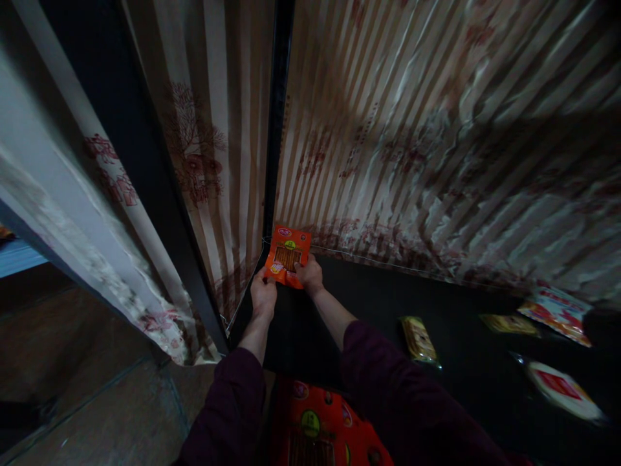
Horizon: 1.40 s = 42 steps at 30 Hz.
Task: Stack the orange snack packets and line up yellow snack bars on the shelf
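Observation:
An orange snack packet (290, 255) with a picture of brown sticks on its front is held at the back left corner of a black shelf (310, 336). My left hand (263, 294) pinches its lower left corner. Around its lower right side my right hand (310, 274) is closed, thumb on the front. The packet leans upright against the corner where two striped curtains meet. Below my forearms, a large orange box or bag (317, 427) with a similar print is partly covered by my right sleeve.
To the right on the shelf lie a yellow wrapped packet (420, 340), another yellow packet (509, 325), a white and red bag (555, 314) and a round, pale item in clear wrap (563, 390). A dark post (279, 123) stands in the corner. Patterned curtains (412, 149) hang behind.

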Each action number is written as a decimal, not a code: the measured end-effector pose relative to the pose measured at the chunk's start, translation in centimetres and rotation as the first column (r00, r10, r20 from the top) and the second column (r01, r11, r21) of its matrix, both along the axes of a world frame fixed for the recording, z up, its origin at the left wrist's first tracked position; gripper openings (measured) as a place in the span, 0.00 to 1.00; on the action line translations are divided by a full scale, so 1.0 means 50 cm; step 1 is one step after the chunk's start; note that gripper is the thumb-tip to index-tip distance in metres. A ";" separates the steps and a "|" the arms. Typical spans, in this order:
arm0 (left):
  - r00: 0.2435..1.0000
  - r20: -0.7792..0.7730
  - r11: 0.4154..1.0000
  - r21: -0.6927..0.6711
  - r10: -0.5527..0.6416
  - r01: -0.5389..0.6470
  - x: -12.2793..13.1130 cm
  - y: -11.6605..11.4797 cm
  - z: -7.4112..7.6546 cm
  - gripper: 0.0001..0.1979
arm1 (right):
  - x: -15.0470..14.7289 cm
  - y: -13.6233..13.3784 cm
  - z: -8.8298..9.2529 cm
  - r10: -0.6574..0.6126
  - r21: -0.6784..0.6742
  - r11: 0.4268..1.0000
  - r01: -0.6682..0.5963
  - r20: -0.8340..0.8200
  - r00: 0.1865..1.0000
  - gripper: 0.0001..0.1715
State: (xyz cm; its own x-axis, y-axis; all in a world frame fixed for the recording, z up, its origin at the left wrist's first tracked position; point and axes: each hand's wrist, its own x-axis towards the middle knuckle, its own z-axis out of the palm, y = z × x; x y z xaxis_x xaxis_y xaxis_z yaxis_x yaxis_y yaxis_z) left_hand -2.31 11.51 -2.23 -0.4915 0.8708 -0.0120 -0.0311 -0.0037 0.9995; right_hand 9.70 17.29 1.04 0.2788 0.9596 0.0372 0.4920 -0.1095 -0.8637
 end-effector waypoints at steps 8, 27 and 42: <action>0.992 -0.113 0.997 -0.053 0.050 -0.057 -0.002 -0.008 0.003 0.17 | -0.010 -0.009 0.004 0.046 -0.018 0.999 -0.043 0.246 0.968 0.28; 0.943 -0.332 0.982 -0.181 -0.006 -0.057 -0.003 -0.024 0.033 0.19 | -0.008 -0.041 -0.008 0.051 -0.056 0.998 -0.029 0.444 0.894 0.24; 0.860 -0.502 0.995 0.014 0.092 -0.098 0.027 -0.119 0.040 0.16 | 0.025 -0.164 0.013 0.088 0.244 0.952 -0.184 0.356 0.930 0.17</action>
State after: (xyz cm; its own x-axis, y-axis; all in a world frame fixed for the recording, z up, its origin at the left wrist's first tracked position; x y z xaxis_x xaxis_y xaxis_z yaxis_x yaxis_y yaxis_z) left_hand -0.98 5.58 -0.22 -0.5138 0.8211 0.2486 0.4739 0.0301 0.8800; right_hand 10.95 9.07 1.67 0.0711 0.9276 0.3669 0.7522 0.1917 -0.6305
